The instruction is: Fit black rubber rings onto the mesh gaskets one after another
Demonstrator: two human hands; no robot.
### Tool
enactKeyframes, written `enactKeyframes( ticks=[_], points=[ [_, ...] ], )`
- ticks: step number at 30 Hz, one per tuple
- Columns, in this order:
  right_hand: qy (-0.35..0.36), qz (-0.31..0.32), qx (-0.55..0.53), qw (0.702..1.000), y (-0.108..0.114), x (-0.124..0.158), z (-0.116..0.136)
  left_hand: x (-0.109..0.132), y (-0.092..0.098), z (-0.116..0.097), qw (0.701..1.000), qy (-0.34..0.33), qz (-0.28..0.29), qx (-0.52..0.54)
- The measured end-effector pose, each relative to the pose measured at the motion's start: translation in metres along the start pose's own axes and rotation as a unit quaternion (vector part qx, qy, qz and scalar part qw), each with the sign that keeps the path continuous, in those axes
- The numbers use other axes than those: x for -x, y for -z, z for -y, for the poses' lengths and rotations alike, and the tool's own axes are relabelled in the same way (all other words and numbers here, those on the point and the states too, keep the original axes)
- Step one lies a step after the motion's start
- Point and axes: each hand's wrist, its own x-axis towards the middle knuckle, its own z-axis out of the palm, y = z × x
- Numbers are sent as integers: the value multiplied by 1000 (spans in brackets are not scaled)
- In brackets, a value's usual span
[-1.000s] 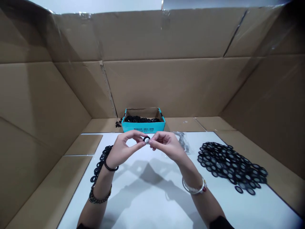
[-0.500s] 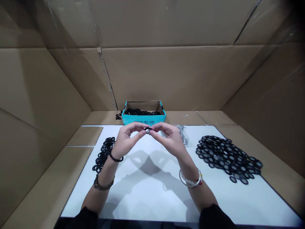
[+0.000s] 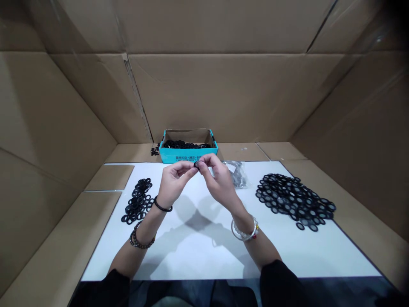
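Note:
My left hand (image 3: 175, 181) and my right hand (image 3: 217, 178) meet above the middle of the white table, with their fingertips pinching a small black ring (image 3: 197, 165). The fingers hide most of the ring, and I cannot tell its exact material. A flat pile of black rings (image 3: 137, 201) lies to the left of my left wrist. A larger spread of black rings with pale centres (image 3: 295, 200) lies on the right of the table, well beyond my right hand.
A teal cardboard box (image 3: 188, 153) holding black rings stands at the table's far edge, with a few rings (image 3: 155, 151) beside it. A clear plastic bag (image 3: 237, 174) lies behind my right hand. Brown cardboard walls (image 3: 223, 94) surround the white table (image 3: 191, 256).
The whole scene sits lower in the view as the camera tilts. My right hand has turned, its fingers now coming over the ring, and both hands keep hold of it.

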Motion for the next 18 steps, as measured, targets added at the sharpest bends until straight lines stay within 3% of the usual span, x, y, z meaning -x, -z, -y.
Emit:
enactKeyframes(
  ticks=[6, 11, 18],
  points=[
    [41, 23, 41, 998, 8, 0, 2, 3, 2, -2, 995, -85, -28, -46],
    [107, -11, 62, 992, 6, 5, 6, 10, -1, -8, 994, -104, -34, -30],
    [95, -6, 37, 995, 10, 11, 19, 19, -6, -14, 983, -162, -79, -47]
  ],
)
